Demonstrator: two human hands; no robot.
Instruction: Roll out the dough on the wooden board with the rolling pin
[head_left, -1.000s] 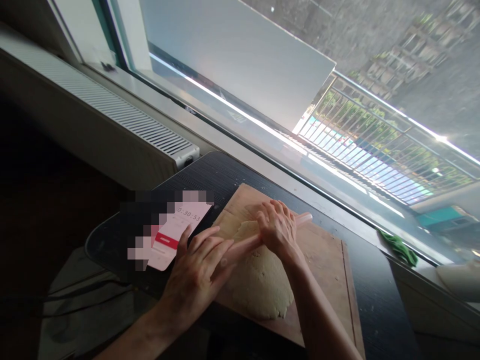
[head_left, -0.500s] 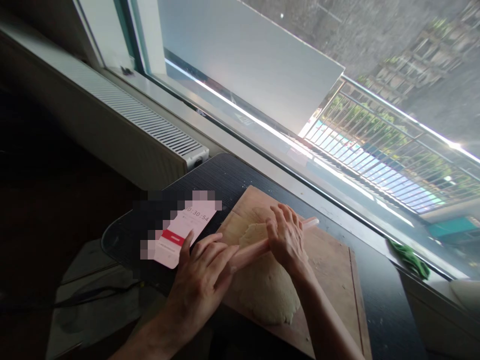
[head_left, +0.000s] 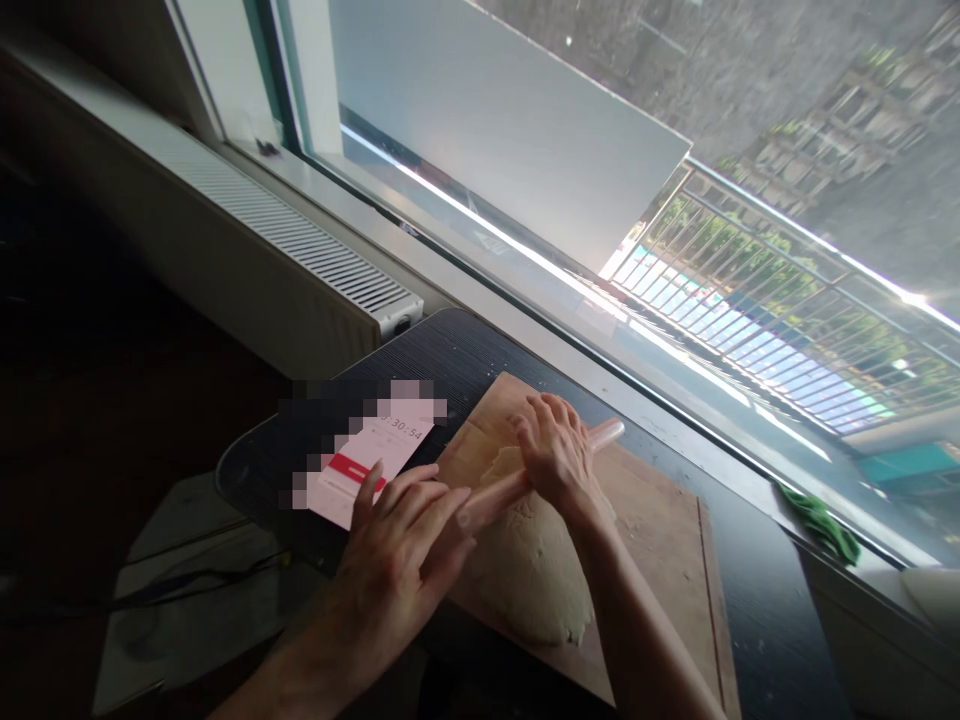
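Observation:
A pinkish, translucent rolling pin (head_left: pixel 499 498) lies slantwise across a flattened sheet of pale dough (head_left: pixel 534 570) on a wooden board (head_left: pixel 656 540). My right hand (head_left: pixel 559 455) rests on the pin right of its middle, palm down with fingers stretched out beyond it. At the pin's near-left end is my left hand (head_left: pixel 405 535), its fingers extended and the thumb apart below; whether its palm touches the pin is hidden. The dough's far edge shows past the pin, partly covered by my right hand. Its near edge is ragged.
A phone (head_left: pixel 375 455) showing a timer lies left of the board on the dark table (head_left: pixel 442 350). Behind the table run a radiator (head_left: pixel 322 250) and a window sill (head_left: pixel 517 335). A green cloth (head_left: pixel 821 525) lies on the sill at right.
The rolling pin and my right hand have shifted slightly left. The pin's left end now shows more beside my left fingers. The camera view has moved a little.

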